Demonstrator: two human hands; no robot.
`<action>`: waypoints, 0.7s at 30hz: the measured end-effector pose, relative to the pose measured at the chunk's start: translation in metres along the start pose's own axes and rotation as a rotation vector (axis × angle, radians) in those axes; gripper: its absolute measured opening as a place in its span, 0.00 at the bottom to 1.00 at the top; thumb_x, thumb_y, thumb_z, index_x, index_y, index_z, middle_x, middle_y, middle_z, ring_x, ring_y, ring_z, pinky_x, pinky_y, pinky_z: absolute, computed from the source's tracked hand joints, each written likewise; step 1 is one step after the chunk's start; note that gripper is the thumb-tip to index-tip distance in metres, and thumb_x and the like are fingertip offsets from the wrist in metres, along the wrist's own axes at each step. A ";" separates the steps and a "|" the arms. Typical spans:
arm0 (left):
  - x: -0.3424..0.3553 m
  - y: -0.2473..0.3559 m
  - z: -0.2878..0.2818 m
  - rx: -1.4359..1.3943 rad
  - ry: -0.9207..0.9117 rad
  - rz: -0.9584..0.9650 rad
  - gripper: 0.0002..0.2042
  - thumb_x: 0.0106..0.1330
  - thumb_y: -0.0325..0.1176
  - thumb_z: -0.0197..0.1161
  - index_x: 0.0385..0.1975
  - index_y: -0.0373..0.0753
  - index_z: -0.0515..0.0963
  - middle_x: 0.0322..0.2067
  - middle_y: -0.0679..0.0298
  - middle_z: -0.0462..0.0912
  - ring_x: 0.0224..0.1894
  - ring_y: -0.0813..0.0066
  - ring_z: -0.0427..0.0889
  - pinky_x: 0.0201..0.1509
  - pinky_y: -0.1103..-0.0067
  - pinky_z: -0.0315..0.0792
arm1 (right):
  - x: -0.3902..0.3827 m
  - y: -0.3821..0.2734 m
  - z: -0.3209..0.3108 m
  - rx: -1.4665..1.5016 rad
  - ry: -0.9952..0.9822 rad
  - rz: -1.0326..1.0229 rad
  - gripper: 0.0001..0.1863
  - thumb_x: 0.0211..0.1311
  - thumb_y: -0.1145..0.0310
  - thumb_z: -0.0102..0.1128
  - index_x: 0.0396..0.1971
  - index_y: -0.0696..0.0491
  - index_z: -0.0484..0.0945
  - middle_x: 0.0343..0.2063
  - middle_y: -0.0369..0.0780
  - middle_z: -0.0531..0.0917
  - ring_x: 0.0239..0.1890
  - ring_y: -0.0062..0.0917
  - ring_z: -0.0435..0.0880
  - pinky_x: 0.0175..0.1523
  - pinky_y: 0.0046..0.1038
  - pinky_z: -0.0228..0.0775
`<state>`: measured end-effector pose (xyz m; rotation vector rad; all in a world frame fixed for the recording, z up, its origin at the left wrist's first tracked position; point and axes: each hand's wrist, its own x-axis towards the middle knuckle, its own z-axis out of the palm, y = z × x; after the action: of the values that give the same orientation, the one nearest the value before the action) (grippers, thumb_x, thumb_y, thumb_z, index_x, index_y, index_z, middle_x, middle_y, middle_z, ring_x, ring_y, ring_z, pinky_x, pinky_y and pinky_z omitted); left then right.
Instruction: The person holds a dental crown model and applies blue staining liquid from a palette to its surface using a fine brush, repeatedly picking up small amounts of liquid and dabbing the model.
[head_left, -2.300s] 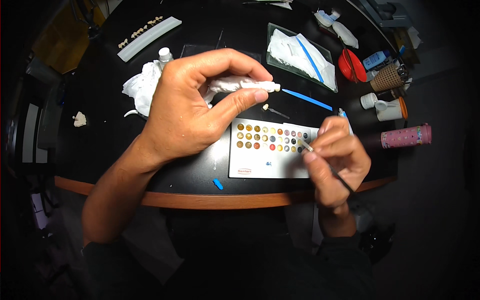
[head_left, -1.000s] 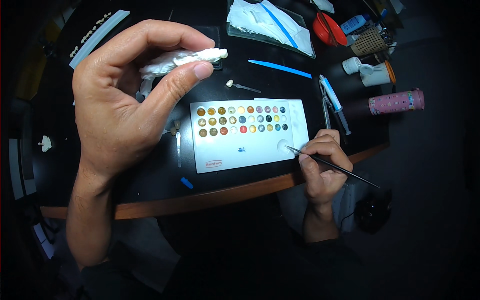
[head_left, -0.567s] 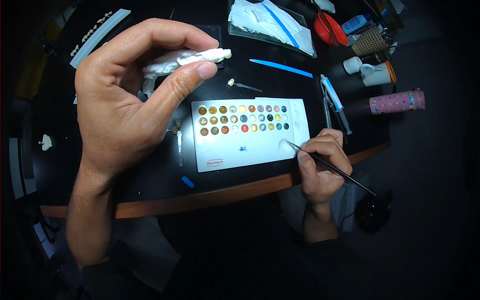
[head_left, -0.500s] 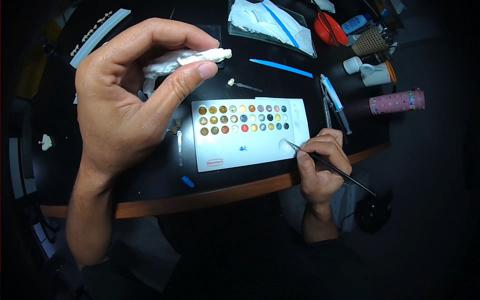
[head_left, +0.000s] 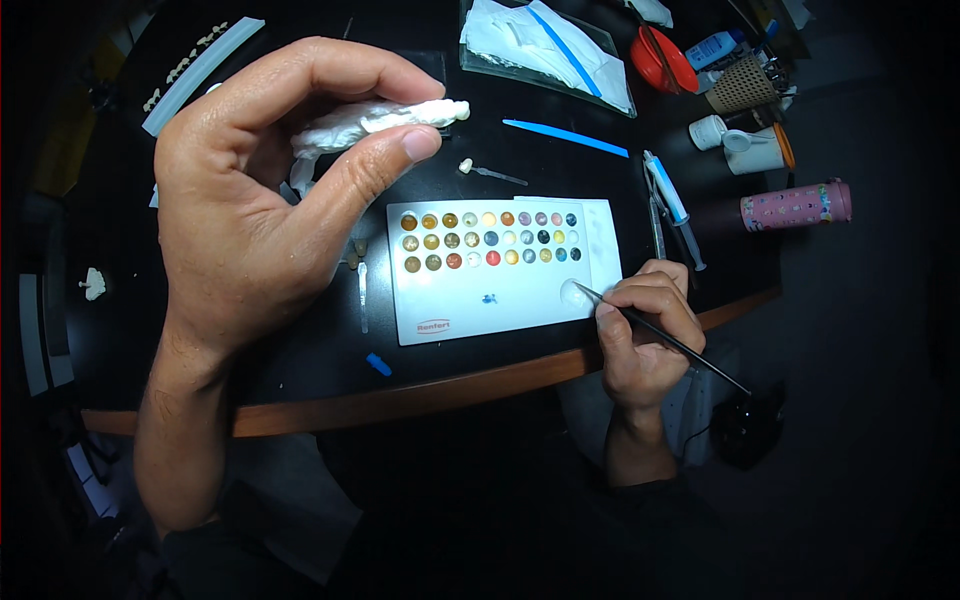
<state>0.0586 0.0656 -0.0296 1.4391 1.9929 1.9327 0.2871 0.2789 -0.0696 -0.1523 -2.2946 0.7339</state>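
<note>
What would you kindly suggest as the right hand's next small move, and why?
I would probably roll the brush gently in the round hollow of the white palette: the right hand holds it with its tip at that hollow, while the left hand pinches the white wad apart from the palette, its pale end exposed.

Pretty sure I'm peeking into a dental lab from over here. Upper left of the frame there's a row of tooth-shaped bits (head_left: 182,69) along a pale rail (head_left: 204,77), plus a tooth-shaped piece (head_left: 466,166) on a stick mid-frame. Centre, on a black wood-edged bench (head_left: 300,350), I've got a white palette (head_left: 490,278) with coloured wells, fine brush (head_left: 716,368) at its lower right.
</note>
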 end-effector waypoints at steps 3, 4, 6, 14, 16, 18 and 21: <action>0.000 -0.001 0.000 0.004 -0.005 -0.001 0.10 0.65 0.22 0.71 0.44 0.31 0.84 0.41 0.60 0.87 0.43 0.77 0.84 0.50 0.82 0.77 | 0.000 0.000 0.000 0.013 0.002 -0.005 0.04 0.47 0.78 0.68 0.25 0.56 0.82 0.23 0.38 0.84 0.32 0.26 0.74 0.41 0.30 0.65; 0.000 -0.001 0.000 0.005 -0.007 0.003 0.10 0.65 0.22 0.71 0.44 0.31 0.84 0.41 0.60 0.87 0.43 0.77 0.85 0.50 0.82 0.77 | 0.000 0.000 0.000 0.013 0.002 -0.005 0.04 0.47 0.78 0.68 0.25 0.56 0.82 0.23 0.38 0.84 0.32 0.26 0.74 0.41 0.30 0.65; 0.000 -0.002 -0.001 0.011 -0.012 0.011 0.10 0.65 0.22 0.71 0.44 0.31 0.84 0.41 0.60 0.87 0.43 0.77 0.85 0.50 0.82 0.77 | -0.001 0.000 0.000 0.013 0.014 0.009 0.04 0.48 0.77 0.69 0.25 0.56 0.82 0.23 0.38 0.84 0.33 0.27 0.74 0.42 0.30 0.65; 0.001 -0.004 -0.002 0.020 -0.021 0.026 0.09 0.65 0.24 0.72 0.44 0.32 0.84 0.41 0.59 0.87 0.43 0.75 0.86 0.50 0.80 0.79 | -0.007 0.002 0.002 0.042 0.050 0.083 0.05 0.49 0.76 0.70 0.25 0.57 0.82 0.23 0.39 0.84 0.34 0.27 0.75 0.44 0.31 0.66; 0.001 -0.004 -0.002 0.034 -0.025 0.044 0.09 0.65 0.24 0.72 0.43 0.32 0.84 0.40 0.59 0.87 0.42 0.75 0.86 0.50 0.80 0.80 | -0.007 0.002 0.002 0.037 0.049 0.071 0.05 0.49 0.76 0.70 0.25 0.57 0.82 0.23 0.39 0.84 0.34 0.27 0.75 0.43 0.31 0.66; 0.001 -0.004 -0.002 0.035 -0.022 0.044 0.09 0.65 0.25 0.72 0.43 0.32 0.84 0.40 0.59 0.87 0.42 0.75 0.86 0.50 0.80 0.80 | -0.006 0.001 0.003 0.032 0.057 0.077 0.05 0.50 0.76 0.70 0.25 0.57 0.82 0.23 0.39 0.84 0.34 0.27 0.75 0.43 0.30 0.66; 0.001 -0.005 -0.001 0.022 -0.017 0.042 0.09 0.65 0.25 0.72 0.43 0.33 0.84 0.40 0.58 0.87 0.42 0.75 0.86 0.50 0.80 0.80 | -0.007 0.001 0.003 0.039 0.079 0.079 0.05 0.50 0.75 0.71 0.25 0.57 0.82 0.23 0.39 0.84 0.34 0.27 0.75 0.43 0.30 0.66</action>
<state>0.0546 0.0661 -0.0332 1.5087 1.9989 1.9135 0.2901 0.2759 -0.0761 -0.2514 -2.2081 0.7980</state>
